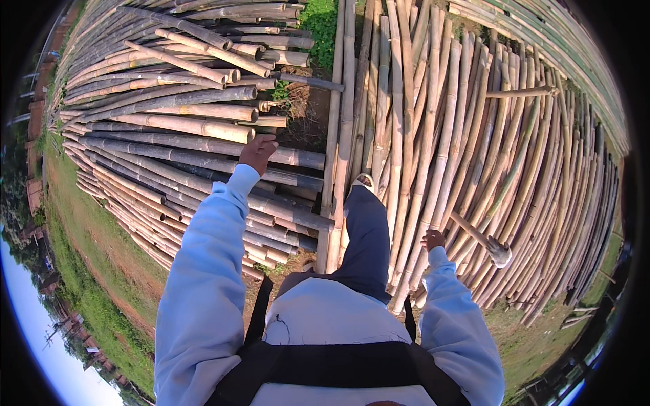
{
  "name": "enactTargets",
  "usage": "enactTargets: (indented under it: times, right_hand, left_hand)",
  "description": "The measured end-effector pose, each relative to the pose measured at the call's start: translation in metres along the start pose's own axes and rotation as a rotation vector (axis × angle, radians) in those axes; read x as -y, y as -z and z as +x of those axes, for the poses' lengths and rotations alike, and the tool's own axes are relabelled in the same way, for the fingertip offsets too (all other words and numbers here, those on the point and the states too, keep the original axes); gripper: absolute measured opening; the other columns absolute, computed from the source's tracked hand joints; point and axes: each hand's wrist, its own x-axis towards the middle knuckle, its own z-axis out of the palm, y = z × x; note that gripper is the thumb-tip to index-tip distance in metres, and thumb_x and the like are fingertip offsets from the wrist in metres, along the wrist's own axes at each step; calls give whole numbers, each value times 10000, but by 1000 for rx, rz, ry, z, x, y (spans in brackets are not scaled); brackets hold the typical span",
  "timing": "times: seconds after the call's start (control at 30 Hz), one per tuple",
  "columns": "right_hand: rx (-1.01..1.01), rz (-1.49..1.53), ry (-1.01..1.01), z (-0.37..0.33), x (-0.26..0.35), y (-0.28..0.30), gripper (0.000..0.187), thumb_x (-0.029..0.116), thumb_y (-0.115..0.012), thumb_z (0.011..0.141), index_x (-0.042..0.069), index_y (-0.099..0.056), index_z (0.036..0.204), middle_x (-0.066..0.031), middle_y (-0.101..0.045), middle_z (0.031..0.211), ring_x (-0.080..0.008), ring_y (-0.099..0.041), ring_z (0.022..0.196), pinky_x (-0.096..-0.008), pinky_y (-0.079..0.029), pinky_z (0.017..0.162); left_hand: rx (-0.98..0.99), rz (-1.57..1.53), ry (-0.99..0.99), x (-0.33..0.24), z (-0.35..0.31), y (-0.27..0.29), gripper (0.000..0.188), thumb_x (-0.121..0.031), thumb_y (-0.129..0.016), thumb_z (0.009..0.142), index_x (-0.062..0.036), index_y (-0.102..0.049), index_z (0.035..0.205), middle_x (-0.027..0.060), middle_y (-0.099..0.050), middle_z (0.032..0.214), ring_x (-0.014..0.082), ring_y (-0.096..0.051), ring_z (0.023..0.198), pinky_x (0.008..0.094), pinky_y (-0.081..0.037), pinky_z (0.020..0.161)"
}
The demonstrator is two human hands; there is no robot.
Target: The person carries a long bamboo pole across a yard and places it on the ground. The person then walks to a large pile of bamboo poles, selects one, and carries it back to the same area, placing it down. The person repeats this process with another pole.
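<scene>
My left hand (258,154) reaches out over the sawn ends of the left pile of bamboo poles (193,126). Its fingers are loosely bent and a little apart, and I see nothing in them. My right hand (432,239) hangs lower, above the bamboo poles on the right (437,169). Its fingers curl slightly with no object visible in them. Just beyond that hand a short wooden post (477,232) with a pale, frayed end rises among the poles. One sandalled foot (364,181) rests by the long poles (347,101) between the two piles.
Another wooden post (521,92) sticks out of the right pile farther off. A grey pole end (315,82) juts across the gap, where green plants (318,30) grow. More bamboo (562,47) lies at the far right. Grass (88,237) borders the left pile.
</scene>
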Motion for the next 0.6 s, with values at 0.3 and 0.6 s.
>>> enactTargets:
  times: [0.3,0.6]
  right_hand:
    - [104,54,288,5,186,-52,214,79,-524,823,78,-573,1031,-116,-630,842,-209,-623,617,-305,-450,459]
    - [197,51,158,7,227,-83,209,-57,-501,783,67,-570,936,-132,-586,695,-193,-568,536,-287,-421,399]
  left_hand:
    - [-498,584,439,62,-166,200,283,-176,-631,778,-29,-598,1017,79,-648,822,164,-600,636,294,-497,565]
    - [-382,-141,650,155,-186,49,259,-237,-696,735,-44,-654,902,93,-642,707,161,-572,557,313,-477,555]
